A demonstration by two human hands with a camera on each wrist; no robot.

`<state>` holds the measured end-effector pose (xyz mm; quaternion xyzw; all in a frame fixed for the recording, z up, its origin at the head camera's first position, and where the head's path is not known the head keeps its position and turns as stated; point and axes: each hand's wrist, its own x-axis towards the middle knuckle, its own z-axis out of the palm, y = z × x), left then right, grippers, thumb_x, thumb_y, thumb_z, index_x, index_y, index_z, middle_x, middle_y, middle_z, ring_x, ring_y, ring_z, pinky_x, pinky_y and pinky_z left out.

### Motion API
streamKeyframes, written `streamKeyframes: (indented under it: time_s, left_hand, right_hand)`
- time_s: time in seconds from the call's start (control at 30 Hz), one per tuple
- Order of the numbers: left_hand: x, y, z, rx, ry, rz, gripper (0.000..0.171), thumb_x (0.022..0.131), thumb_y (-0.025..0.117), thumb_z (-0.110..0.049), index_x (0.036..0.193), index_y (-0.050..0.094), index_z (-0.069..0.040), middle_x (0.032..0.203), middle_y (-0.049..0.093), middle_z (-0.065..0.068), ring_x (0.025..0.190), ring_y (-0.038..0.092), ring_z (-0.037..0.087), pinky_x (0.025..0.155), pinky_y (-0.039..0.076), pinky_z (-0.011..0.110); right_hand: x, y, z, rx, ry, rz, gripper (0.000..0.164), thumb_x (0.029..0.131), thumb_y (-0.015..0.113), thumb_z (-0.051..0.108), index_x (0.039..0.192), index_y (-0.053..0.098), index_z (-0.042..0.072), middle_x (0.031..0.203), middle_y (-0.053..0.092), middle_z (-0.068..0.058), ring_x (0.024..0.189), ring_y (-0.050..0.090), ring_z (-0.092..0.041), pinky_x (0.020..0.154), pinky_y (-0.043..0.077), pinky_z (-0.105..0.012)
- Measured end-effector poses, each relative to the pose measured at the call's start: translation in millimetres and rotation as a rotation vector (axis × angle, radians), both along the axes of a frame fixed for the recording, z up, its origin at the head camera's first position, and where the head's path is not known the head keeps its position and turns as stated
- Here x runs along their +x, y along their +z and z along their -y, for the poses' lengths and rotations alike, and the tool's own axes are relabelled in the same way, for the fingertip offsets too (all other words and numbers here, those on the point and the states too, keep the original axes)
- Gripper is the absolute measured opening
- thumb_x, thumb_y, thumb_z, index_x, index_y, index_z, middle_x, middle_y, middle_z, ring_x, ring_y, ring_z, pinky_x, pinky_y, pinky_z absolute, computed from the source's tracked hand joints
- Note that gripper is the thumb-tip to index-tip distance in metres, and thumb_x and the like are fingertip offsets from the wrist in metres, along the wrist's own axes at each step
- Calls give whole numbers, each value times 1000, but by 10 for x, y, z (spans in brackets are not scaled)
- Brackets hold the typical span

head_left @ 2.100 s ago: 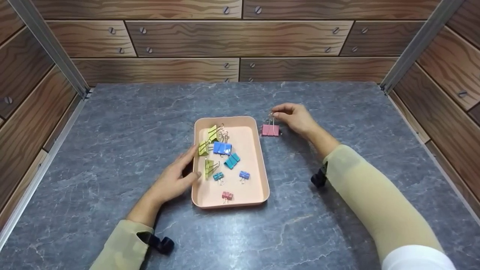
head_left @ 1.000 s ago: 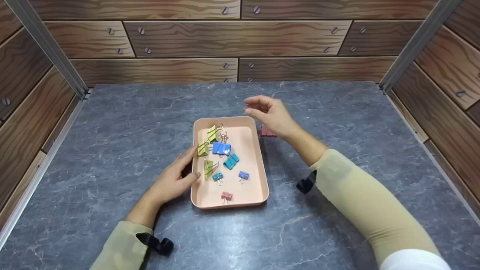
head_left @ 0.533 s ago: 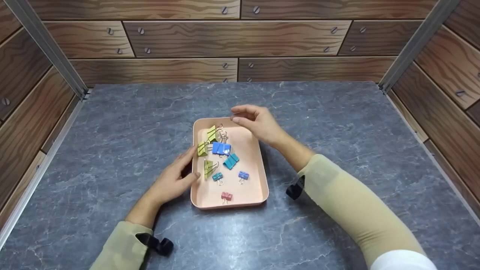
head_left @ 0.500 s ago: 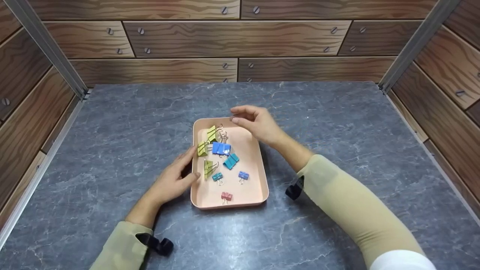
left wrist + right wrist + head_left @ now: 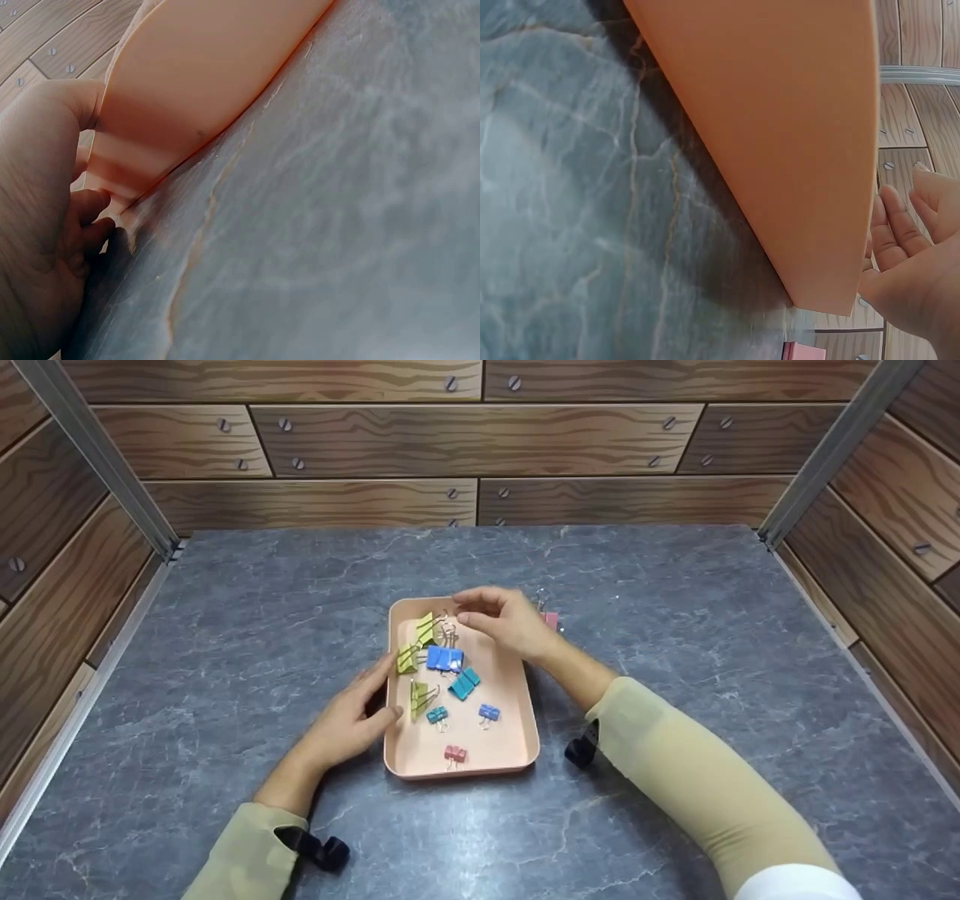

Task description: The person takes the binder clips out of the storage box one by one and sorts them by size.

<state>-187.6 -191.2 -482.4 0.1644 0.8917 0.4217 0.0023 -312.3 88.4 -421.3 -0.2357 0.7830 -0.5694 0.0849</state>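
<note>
A shallow peach tray (image 5: 517, 735) holds several binder clips. My left hand (image 5: 349, 724) holds its left side, thumb hooked over the rim and fingers against the outer wall. Over the far right part of the tray is my right hand (image 5: 514, 622), thumb and fingers apart with nothing between them. Closest to those fingertips are the wire handles of a large blue binder clip (image 5: 445, 658) and a yellow-green binder clip (image 5: 425, 628). A teal binder clip (image 5: 464, 683) lies just below the blue one. Outside the tray, a large pink binder clip (image 5: 551, 620) is partly hidden behind my right hand.
Two more yellow-green clips (image 5: 418, 699) lie along the tray's left wall. Nearer the front are a small teal clip (image 5: 436, 715), a small blue clip (image 5: 489, 712) and a small pink clip (image 5: 454, 754). Wood-patterned walls (image 5: 480, 439) surround the grey marbled table (image 5: 247, 607).
My right hand has let go of the large pink binder clip on the table, then moved left and down over the tray. My left hand has stayed on the tray's side.
</note>
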Motion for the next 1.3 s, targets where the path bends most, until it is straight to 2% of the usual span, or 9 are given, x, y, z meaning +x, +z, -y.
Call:
streamKeyframes:
  time_s: [0.3,0.6,0.8,1.03,1.3]
  left_hand:
    - [4,2,5,1,1,10,82,99,65,-32,171,25,-25,173,28,5,157,25,44,129,16,59]
    - [10,0,5,2,-9,2,83,99,65,-31,171,24,-22,174,26,10,157,24,46,129,15,59]
    - [8,-1,6,0,-2,11,83,99,65,-32,171,24,-23,174,27,9,157,23,46,128,15,61]
    - [-5,-25,13,10,-13,-9,83,98,65,-30,170,26,-23,173,29,5,157,26,43,130,16,56]
    - [-13,-27,15,23,-7,-8,84,97,66,-30,171,25,-26,173,28,4,157,26,43,129,17,58]
  right_hand:
    - [16,-24,48,51,30,13,33,101,72,7,132,71,-2,126,74,-16,113,71,-25,99,58,-32]
    - [14,-77,40,46,71,10,34,100,71,4,132,70,-6,130,72,-21,117,70,-29,102,57,-33]
    - [17,-71,60,56,102,19,33,100,70,1,131,70,-7,127,72,-24,113,70,-25,98,58,-31]
    - [15,-53,64,98,155,10,32,101,69,2,131,69,-9,126,73,-21,113,70,-24,99,58,-32]
    - [-10,-43,63,138,171,13,30,100,69,2,129,72,-6,122,76,-18,109,72,-22,98,58,-32]
